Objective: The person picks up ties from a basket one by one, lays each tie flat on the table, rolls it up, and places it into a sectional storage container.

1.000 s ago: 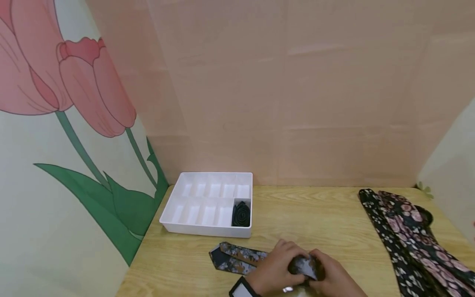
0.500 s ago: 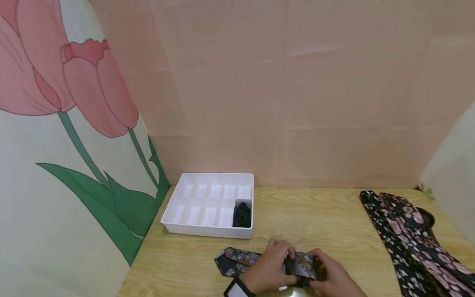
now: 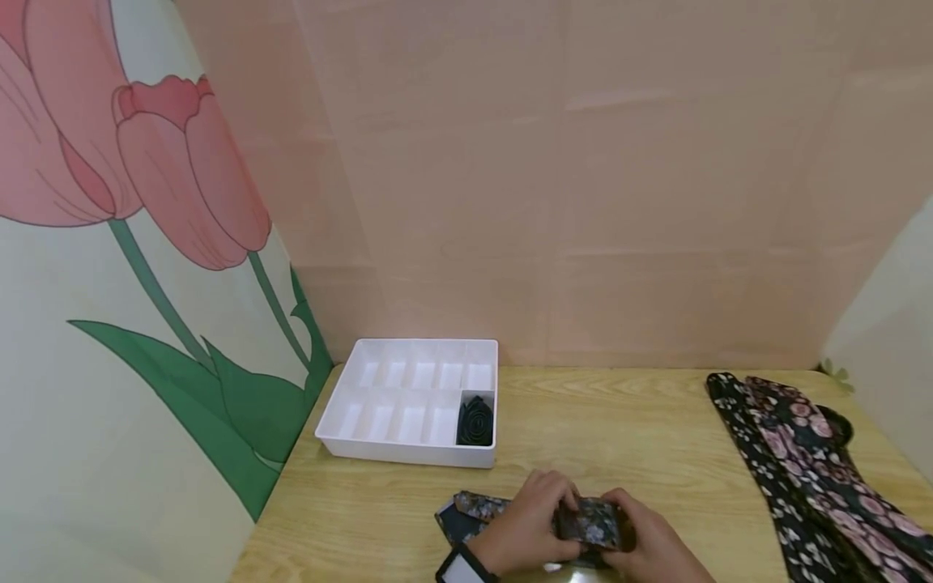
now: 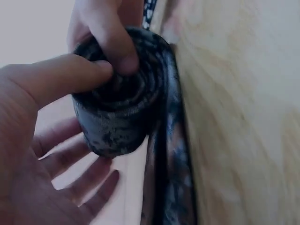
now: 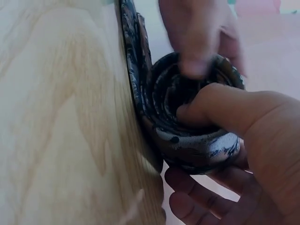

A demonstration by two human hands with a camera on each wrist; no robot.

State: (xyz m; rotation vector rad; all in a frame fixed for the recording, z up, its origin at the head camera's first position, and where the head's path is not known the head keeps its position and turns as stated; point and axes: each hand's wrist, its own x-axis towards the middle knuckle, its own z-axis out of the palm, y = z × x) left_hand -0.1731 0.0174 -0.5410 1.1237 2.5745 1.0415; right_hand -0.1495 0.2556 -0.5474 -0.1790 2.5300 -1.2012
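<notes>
A dark floral necktie (image 3: pixel 594 525) is coiled into a thick roll between my two hands near the table's front. Its loose tail (image 3: pixel 477 508) lies flat to the left, partly hidden behind my wrist. My left hand (image 3: pixel 528 522) grips the roll's left side. In the left wrist view, its thumb presses the coil's end while the fingers curve around the outer layer. The right hand (image 3: pixel 652 541) holds the other side, and in the right wrist view its thumb (image 5: pixel 220 108) reaches into the coil's centre.
A white compartment tray (image 3: pixel 408 453) stands behind my hands, with a dark rolled necktie (image 3: pixel 475 421) in its front right compartment. Several floral neckties (image 3: pixel 802 453) lie stretched along the table's right side. A brown-papered wall (image 3: pixel 547 202) rises at the back.
The roll has turned between my hands, so a different part of its pattern shows. The loose tail has drawn to the right, with less of it visible left of my wrist.
</notes>
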